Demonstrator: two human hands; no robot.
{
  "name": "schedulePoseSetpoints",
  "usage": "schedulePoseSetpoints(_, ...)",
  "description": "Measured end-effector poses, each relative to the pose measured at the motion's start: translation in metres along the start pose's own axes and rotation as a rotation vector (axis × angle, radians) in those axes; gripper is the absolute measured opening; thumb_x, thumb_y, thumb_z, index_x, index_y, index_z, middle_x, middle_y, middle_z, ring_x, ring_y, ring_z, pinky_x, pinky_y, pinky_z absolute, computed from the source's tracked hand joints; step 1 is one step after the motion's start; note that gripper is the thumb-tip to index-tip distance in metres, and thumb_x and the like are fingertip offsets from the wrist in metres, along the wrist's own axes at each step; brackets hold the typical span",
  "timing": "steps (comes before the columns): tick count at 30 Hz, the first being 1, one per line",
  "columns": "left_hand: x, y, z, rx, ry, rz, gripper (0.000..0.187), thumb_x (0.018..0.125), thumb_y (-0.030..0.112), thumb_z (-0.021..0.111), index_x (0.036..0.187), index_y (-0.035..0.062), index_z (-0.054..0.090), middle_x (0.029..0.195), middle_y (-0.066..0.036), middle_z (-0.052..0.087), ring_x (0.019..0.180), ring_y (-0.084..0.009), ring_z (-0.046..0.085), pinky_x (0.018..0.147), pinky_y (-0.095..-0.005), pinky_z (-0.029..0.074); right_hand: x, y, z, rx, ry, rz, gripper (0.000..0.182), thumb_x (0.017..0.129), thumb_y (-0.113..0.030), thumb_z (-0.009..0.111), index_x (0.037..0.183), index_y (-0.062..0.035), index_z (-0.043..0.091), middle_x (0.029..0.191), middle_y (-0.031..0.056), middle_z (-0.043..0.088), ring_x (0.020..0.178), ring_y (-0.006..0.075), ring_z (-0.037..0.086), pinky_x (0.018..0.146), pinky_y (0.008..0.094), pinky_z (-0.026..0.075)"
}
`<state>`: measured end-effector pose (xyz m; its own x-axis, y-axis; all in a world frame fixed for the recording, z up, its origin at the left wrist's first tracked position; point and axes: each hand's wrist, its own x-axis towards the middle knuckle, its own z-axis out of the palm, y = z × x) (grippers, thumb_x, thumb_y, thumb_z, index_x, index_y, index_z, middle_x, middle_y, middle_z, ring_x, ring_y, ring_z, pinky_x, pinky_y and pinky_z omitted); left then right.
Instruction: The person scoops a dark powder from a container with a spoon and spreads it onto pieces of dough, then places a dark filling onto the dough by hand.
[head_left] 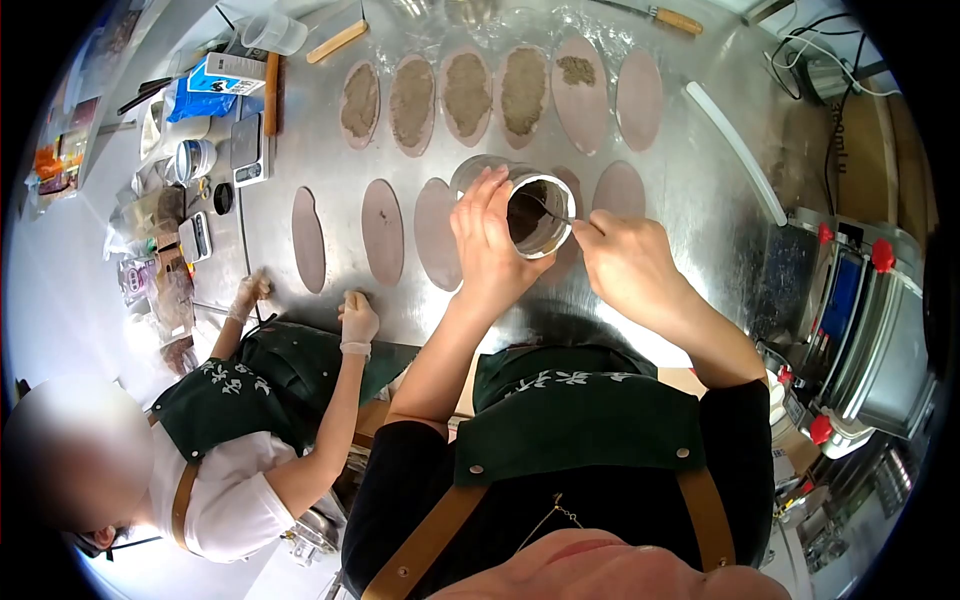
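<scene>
My left hand (pixel 490 235) is wrapped around a clear plastic jar (pixel 542 243), tilted so its mouth faces right. Dark brown powdery stuff (pixel 522 218) lies inside. With my right hand (pixel 630 262) I grip the handle of a thin metal spoon (pixel 554 213), whose tip reaches into the jar. Under and around the jar are flat pinkish oval dough sheets (pixel 618 190), some partly hidden by it. In the far row, several ovals bear a grey-brown crumbly spread (pixel 467 95); one oval (pixel 580 110) has only a small heap at its top end, and the rightmost (pixel 639 100) is bare.
On my left stands a co-worker with gloved hands (pixel 358 322) at the table edge. A scale (pixel 249 150), tubs and packets crowd the left side. A white rod (pixel 738 152) lies on the right, near a machine with red knobs (pixel 880 255). Wooden-handled tools (pixel 338 41) lie at the back.
</scene>
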<state>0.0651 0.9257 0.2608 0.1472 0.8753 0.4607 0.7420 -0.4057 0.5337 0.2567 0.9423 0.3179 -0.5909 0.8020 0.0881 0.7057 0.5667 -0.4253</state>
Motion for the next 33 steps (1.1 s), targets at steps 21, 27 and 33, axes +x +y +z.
schedulePoseSetpoints(21, 0.005, -0.031, 0.020, 0.029, 0.063, -0.187, 0.090, 0.056, 0.021, 0.088, 0.131, 0.0035, 0.043, 0.128, -0.021, 0.051, 0.120, -0.0402, 0.049, 0.101, -0.0491, 0.039, -0.002, 0.067, -0.013, 0.841, 0.217, 0.558, 0.016, 0.085, 0.001, 0.059, 0.098, 0.0033, 0.070, 0.068, 0.0073, 0.062, 0.062, 0.0090, 0.056, 0.057, 0.0256, 0.045)
schedulePoseSetpoints(27, -0.008, -0.027, 0.006, 0.037, 0.077, -0.229, 0.094, 0.055, 0.020, 0.089, 0.133, 0.0018, 0.041, 0.130, -0.022, 0.049, 0.120, -0.0407, 0.050, 0.101, -0.0476, 0.042, 0.024, 0.141, 0.041, 0.462, 0.384, 0.622, 0.015, 0.084, -0.003, 0.061, 0.094, 0.0014, 0.071, 0.070, 0.0123, 0.067, 0.064, 0.0216, 0.065, 0.059, 0.0329, 0.049)
schedulePoseSetpoints(33, -0.019, -0.024, -0.002, 0.026, 0.076, -0.215, 0.096, 0.056, 0.019, 0.091, 0.135, 0.0019, 0.038, 0.130, -0.020, 0.047, 0.119, -0.0386, 0.051, 0.098, -0.0462, 0.045, 0.043, 0.161, 0.092, -0.028, 0.392, 0.557, 0.012, 0.079, -0.007, 0.064, 0.087, -0.0032, 0.071, 0.081, 0.0136, 0.069, 0.073, 0.0339, 0.066, 0.064, 0.0430, 0.052)
